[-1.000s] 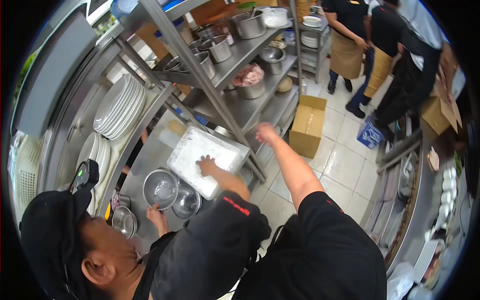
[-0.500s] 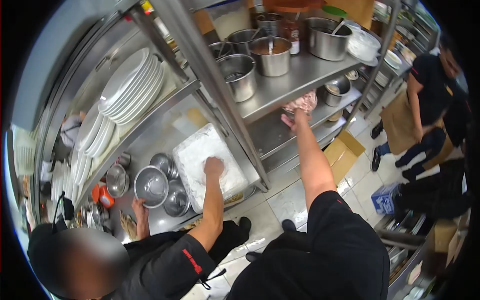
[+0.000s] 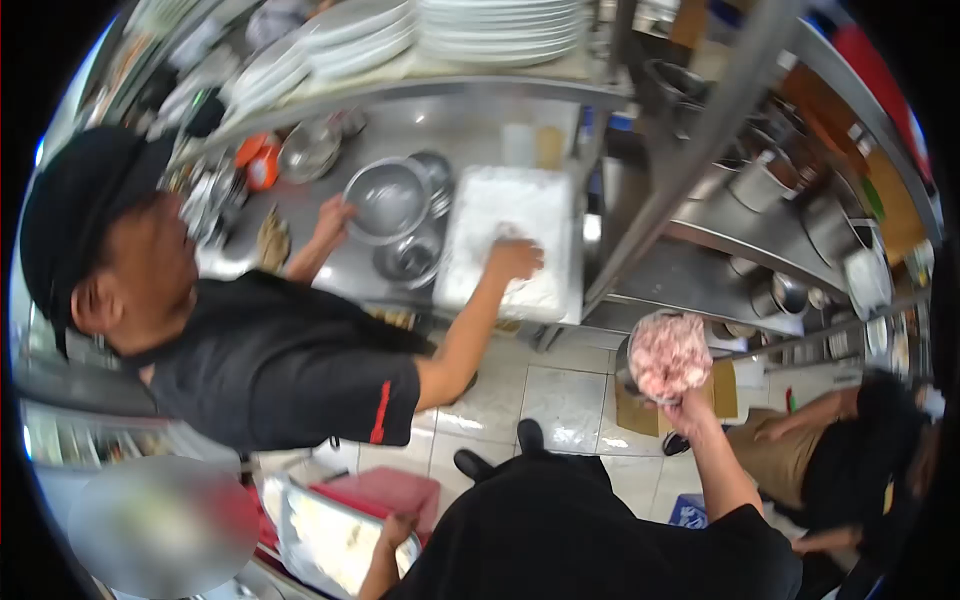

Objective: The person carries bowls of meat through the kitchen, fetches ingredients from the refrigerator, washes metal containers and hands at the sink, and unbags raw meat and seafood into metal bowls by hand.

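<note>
Pale pink raw meat [image 3: 672,350], marbled with white, fills the metal pot [image 3: 626,374] and mounds above its rim in soft, uneven lumps; its surface looks moist and slightly blurred; the pot is off the shelves, out over the tiled floor [image 3: 560,398] and in front of the wearer's body; the right hand [image 3: 688,412] has it by the near side, fingers closed against the metal, with most of them hidden beneath or behind it; just behind the pot a cardboard box [image 3: 637,416] stands open on the tiles; beyond it rises the steel rack [image 3: 655,285], with more pots on its shelves.

Low on the other side, the left hand [image 3: 400,528] is at the edge of a tilted tray holding something whitish; how tightly its fingers close there I cannot tell; a red container [image 3: 385,490] lies just behind that tray.

Farther out, a co-worker in a black cap leans over the steel counter [image 3: 385,125], one hand [image 3: 515,260] in white powder [image 3: 500,205] that fills a rectangular tub [image 3: 572,250], the other at the rim of a metal bowl [image 3: 388,202]; stacked white plates [image 3: 500,30] sit on the shelf above.
</note>
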The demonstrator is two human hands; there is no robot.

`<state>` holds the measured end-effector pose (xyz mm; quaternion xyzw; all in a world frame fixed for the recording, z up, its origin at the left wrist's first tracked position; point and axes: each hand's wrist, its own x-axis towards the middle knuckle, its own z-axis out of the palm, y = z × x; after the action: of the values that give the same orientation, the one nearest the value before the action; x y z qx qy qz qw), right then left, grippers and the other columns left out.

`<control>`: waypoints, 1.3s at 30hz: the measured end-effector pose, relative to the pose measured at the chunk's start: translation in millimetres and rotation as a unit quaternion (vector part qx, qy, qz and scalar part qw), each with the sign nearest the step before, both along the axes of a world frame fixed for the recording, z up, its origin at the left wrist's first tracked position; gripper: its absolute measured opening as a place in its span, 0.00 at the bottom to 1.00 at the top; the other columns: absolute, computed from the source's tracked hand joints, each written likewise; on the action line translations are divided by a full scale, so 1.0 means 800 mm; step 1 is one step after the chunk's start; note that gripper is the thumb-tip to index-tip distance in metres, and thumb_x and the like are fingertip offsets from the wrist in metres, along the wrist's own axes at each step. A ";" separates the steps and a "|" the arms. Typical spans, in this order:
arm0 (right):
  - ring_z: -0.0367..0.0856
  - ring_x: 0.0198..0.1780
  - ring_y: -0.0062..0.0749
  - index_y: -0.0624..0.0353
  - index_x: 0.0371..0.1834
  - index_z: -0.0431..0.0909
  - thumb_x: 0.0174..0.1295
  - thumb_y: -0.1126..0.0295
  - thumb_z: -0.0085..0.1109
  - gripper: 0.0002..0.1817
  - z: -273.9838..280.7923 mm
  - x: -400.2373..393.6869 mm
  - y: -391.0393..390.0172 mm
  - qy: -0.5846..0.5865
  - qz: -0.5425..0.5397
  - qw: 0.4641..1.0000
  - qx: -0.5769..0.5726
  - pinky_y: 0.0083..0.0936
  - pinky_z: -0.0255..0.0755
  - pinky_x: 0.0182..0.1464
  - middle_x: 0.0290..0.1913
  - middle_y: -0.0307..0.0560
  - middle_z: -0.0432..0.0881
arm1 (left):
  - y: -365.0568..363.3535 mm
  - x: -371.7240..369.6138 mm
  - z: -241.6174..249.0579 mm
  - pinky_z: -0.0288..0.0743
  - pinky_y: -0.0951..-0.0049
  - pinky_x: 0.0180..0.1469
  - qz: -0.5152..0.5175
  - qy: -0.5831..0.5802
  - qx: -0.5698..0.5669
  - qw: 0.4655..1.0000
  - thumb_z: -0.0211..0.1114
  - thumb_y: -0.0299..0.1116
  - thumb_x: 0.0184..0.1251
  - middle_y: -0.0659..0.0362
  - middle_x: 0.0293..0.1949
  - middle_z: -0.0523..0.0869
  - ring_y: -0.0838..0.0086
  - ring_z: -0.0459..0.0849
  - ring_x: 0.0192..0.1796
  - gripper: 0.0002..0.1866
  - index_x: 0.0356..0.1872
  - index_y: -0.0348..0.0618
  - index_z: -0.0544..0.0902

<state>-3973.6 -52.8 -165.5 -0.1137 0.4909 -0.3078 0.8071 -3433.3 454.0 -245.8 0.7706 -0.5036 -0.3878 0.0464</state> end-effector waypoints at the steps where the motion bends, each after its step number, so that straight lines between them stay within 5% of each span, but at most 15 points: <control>1: 0.80 0.59 0.44 0.56 0.67 0.66 0.75 0.69 0.40 0.19 0.007 0.029 0.017 0.023 0.003 1.000 0.004 0.46 0.82 0.52 0.64 0.51 0.75 | 0.002 -0.001 -0.006 0.80 0.58 0.48 -0.019 -0.007 -0.021 1.000 0.59 0.36 0.64 0.51 0.37 0.87 0.54 0.86 0.44 0.09 0.37 0.47 0.85; 2: 0.81 0.57 0.42 0.57 0.65 0.69 0.77 0.64 0.38 0.19 0.018 0.058 0.033 0.047 0.007 0.999 0.004 0.43 0.83 0.53 0.61 0.51 0.78 | -0.010 -0.008 0.002 0.79 0.57 0.49 0.001 0.011 0.005 1.000 0.60 0.36 0.64 0.49 0.42 0.87 0.55 0.86 0.47 0.10 0.40 0.46 0.85; 3: 0.81 0.57 0.43 0.57 0.65 0.69 0.77 0.65 0.39 0.18 -0.009 0.059 0.044 0.071 0.076 0.995 0.009 0.44 0.82 0.55 0.61 0.51 0.78 | -0.012 -0.010 0.004 0.79 0.57 0.50 -0.146 -0.099 -0.036 0.984 0.59 0.38 0.68 0.47 0.45 0.86 0.54 0.85 0.48 0.12 0.43 0.44 0.84; 4: 0.82 0.56 0.43 0.58 0.64 0.69 0.77 0.65 0.39 0.18 -0.041 0.067 0.051 0.094 0.153 0.984 0.013 0.44 0.81 0.57 0.60 0.51 0.78 | -0.031 -0.033 0.036 0.78 0.57 0.52 0.159 0.035 -0.047 0.986 0.58 0.42 0.71 0.46 0.46 0.86 0.53 0.84 0.49 0.15 0.48 0.43 0.84; 5: 0.83 0.53 0.42 0.58 0.63 0.70 0.76 0.66 0.39 0.17 -0.064 0.082 0.058 0.121 0.225 0.967 -0.006 0.43 0.83 0.53 0.58 0.50 0.79 | -0.010 -0.028 0.018 0.77 0.59 0.54 0.033 -0.003 -0.022 0.999 0.59 0.45 0.70 0.46 0.47 0.85 0.52 0.83 0.50 0.21 0.55 0.42 0.81; 8: 0.84 0.44 0.36 0.55 0.59 0.73 0.75 0.67 0.41 0.15 -0.063 0.189 0.079 0.142 0.412 0.900 -0.023 0.38 0.83 0.37 0.49 0.46 0.83 | 0.012 -0.068 0.051 0.78 0.61 0.56 0.410 0.116 0.004 0.905 0.64 0.44 0.68 0.43 0.51 0.86 0.55 0.86 0.51 0.25 0.61 0.39 0.78; 14: 0.85 0.39 0.30 0.48 0.56 0.75 0.73 0.64 0.46 0.13 -0.086 0.439 0.179 0.087 0.633 0.769 -0.026 0.31 0.80 0.33 0.44 0.42 0.85 | 0.105 -0.112 0.151 0.77 0.63 0.58 0.570 0.098 0.000 0.815 0.65 0.43 0.68 0.43 0.55 0.85 0.57 0.85 0.56 0.27 0.64 0.40 0.76; 18: 0.84 0.41 0.28 0.43 0.59 0.72 0.73 0.61 0.48 0.14 -0.059 0.594 0.272 0.021 0.727 0.686 -0.031 0.25 0.77 0.30 0.48 0.39 0.84 | 0.190 -0.153 0.149 0.79 0.66 0.54 0.695 0.101 -0.084 0.707 0.66 0.40 0.69 0.46 0.52 0.86 0.63 0.87 0.51 0.25 0.62 0.39 0.77; 22: 0.83 0.42 0.27 0.46 0.57 0.74 0.73 0.61 0.49 0.13 0.008 0.735 0.362 -0.065 0.768 0.637 -0.020 0.23 0.78 0.33 0.48 0.37 0.83 | 0.239 -0.179 0.147 0.79 0.66 0.53 0.773 0.058 -0.100 0.624 0.67 0.40 0.68 0.49 0.51 0.87 0.64 0.87 0.50 0.23 0.60 0.40 0.80; 23: 0.84 0.31 0.27 0.52 0.55 0.75 0.75 0.61 0.44 0.14 0.044 0.768 0.391 -0.050 0.757 0.650 -0.024 0.20 0.80 0.27 0.38 0.40 0.85 | 0.240 -0.178 0.159 0.80 0.67 0.53 0.788 0.042 -0.096 0.607 0.67 0.40 0.68 0.48 0.51 0.87 0.64 0.87 0.49 0.23 0.60 0.40 0.80; 25: 0.85 0.29 0.29 0.57 0.55 0.75 0.76 0.63 0.42 0.15 0.060 0.831 0.434 -0.056 0.733 0.678 -0.025 0.18 0.80 0.25 0.37 0.44 0.86 | 0.254 -0.169 0.154 0.78 0.65 0.56 0.816 0.018 -0.113 0.567 0.68 0.39 0.66 0.46 0.52 0.86 0.59 0.86 0.52 0.22 0.59 0.40 0.80; 31: 0.87 0.29 0.41 0.67 0.57 0.72 0.76 0.68 0.36 0.18 0.071 1.008 0.514 -0.106 0.715 0.691 -0.004 0.18 0.84 0.23 0.39 0.55 0.85 | 0.322 -0.090 0.128 0.65 0.54 0.69 0.780 -0.186 -0.032 0.597 0.70 0.42 0.59 0.38 0.62 0.76 0.45 0.73 0.65 0.27 0.58 0.40 0.81; 34: 0.85 0.35 0.37 0.60 0.58 0.73 0.72 0.72 0.45 0.15 0.060 1.095 0.525 -0.111 0.730 0.675 -0.005 0.21 0.82 0.27 0.46 0.52 0.84 | 0.381 -0.021 0.116 0.60 0.54 0.73 0.780 -0.330 0.069 0.527 0.69 0.43 0.59 0.34 0.69 0.66 0.42 0.67 0.70 0.38 0.67 0.31 0.68; 36: 0.85 0.36 0.37 0.60 0.59 0.73 0.72 0.72 0.46 0.15 0.054 1.149 0.530 -0.108 0.733 0.672 -0.013 0.21 0.82 0.27 0.47 0.52 0.83 | 0.424 0.015 0.087 0.60 0.49 0.73 0.794 -0.333 0.084 0.501 0.67 0.47 0.61 0.34 0.70 0.65 0.42 0.65 0.72 0.42 0.69 0.28 0.63; 39: 0.85 0.38 0.39 0.59 0.59 0.73 0.70 0.74 0.47 0.16 0.058 1.225 0.528 -0.094 0.748 0.657 -0.018 0.23 0.84 0.29 0.49 0.53 0.82 | 0.453 0.070 0.077 0.65 0.43 0.68 0.884 -0.137 0.245 0.374 0.63 0.51 0.66 0.37 0.72 0.64 0.42 0.63 0.73 0.41 0.70 0.28 0.64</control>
<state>-2993.3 369.5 -119.0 -0.4274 0.1564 0.3822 0.8042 -3377.0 816.7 -184.1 0.7976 0.5818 -0.1221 0.1027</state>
